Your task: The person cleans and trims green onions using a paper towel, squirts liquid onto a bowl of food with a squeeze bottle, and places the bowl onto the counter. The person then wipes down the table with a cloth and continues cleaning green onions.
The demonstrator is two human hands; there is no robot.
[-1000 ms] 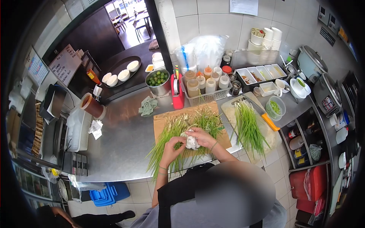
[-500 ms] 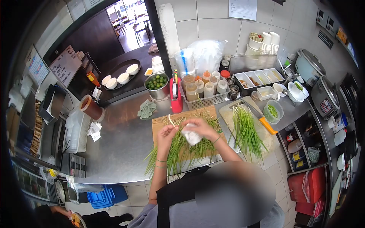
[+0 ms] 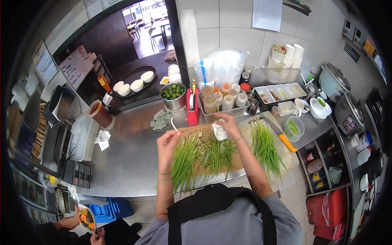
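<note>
My left hand [image 3: 167, 143] is closed in a pinch on a spring onion [image 3: 174, 125], whose pale, curved white end sticks up above the fingertips. My right hand [image 3: 229, 125] grips a crumpled white tissue [image 3: 220, 132], held apart from the stalk. Below both hands, a bunch of green spring onions [image 3: 185, 165] lies across a brown board [image 3: 233, 162], with looser, thinner greens on its right part. Another bunch of spring onions [image 3: 264, 149] rests on a pale cutting board [image 3: 281, 157], beside a knife with an orange handle [image 3: 287, 143].
Behind the board stand a red tape dispenser [image 3: 192, 108], a pot of green limes [image 3: 173, 97] and a basket of squeeze bottles [image 3: 222, 116]. A tub of chopped greens [image 3: 293, 128] sits to the right. A green cloth [image 3: 161, 119] lies left. Another person's hand [image 3: 70, 220] holds a food bowl lower left.
My hands have moved apart: the left, with the stalk, went left, and the right, with the tissue, went right and up. The other person's bowl has come further into view.
</note>
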